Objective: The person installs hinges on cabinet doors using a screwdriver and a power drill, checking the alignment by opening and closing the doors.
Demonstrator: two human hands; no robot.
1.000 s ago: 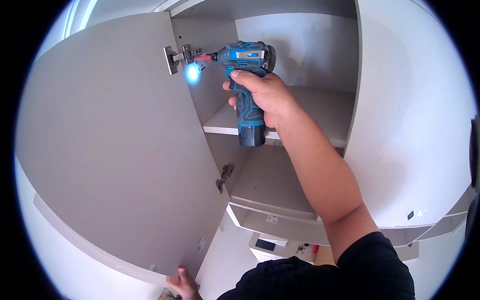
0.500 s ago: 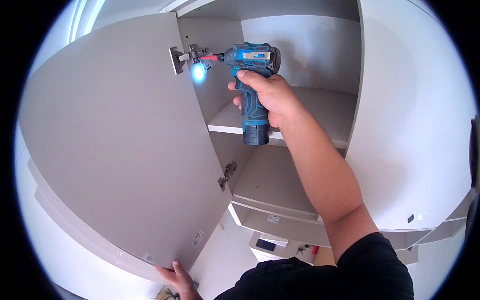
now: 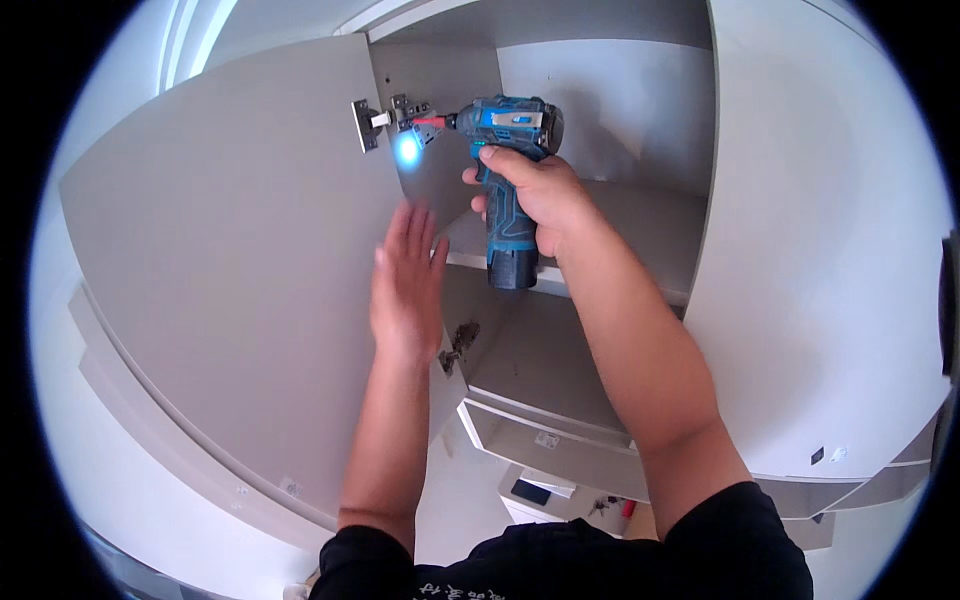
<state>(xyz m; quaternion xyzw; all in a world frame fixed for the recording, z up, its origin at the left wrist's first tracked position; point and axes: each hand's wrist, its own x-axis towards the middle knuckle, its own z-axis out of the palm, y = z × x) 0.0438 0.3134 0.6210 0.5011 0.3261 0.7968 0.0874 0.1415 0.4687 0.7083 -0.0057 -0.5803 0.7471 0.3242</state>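
Note:
Wrapped round the grip of a blue and black cordless drill (image 3: 512,215), my right hand (image 3: 540,190) holds it level inside the cabinet. Its red driver bit (image 3: 430,122) points left at the upper hinge (image 3: 385,118), which joins the open cabinet door (image 3: 220,270) to the side wall. A bright light from the tool shines by the hinge. My left hand (image 3: 408,285), slightly blurred, is raised in front of the door's inner edge, fingers stretched upward and holding nothing. Whether its palm touches the door I cannot tell. Below it sits the lower hinge (image 3: 456,350), partly behind my wrist.
A shelf (image 3: 640,230) crosses the cabinet behind the drill. On the right stands a closed white door panel (image 3: 820,250). Lower down are an open-fronted compartment (image 3: 560,450) and a white surface with a dark phone-like slab (image 3: 531,492), keys (image 3: 604,506) and a red object (image 3: 628,508).
My left hand has let go of the door's bottom edge and risen to near the door's hinge side. The drill stays at the upper hinge; the whole view has shifted slightly.

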